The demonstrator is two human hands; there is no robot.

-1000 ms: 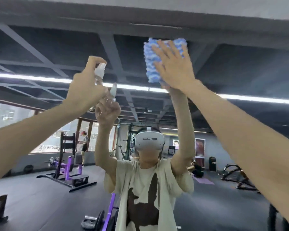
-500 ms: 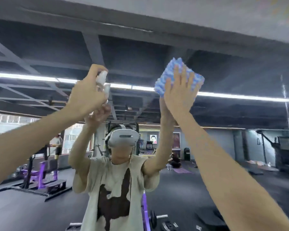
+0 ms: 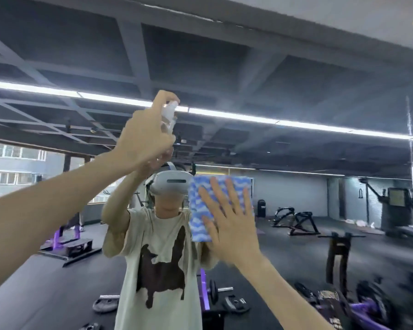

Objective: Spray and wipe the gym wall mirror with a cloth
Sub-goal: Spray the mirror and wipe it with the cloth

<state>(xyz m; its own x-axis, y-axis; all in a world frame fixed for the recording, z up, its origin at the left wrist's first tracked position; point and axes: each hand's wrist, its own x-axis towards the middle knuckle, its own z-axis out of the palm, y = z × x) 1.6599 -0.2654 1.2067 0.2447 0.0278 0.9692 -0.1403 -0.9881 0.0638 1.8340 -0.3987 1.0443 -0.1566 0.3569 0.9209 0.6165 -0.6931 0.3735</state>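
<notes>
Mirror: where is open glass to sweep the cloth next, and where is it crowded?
Open: the mirror right of the cloth, up to the vertical seam, and above it around the reflected light strip. Crowded: upper left of the cloth, where the left hand grips the spray bottle.

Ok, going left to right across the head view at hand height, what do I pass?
Reflected purple machine → left hand gripping the spray bottle → blue cloth pressed flat by the right hand → vertical mirror seam.
</notes>
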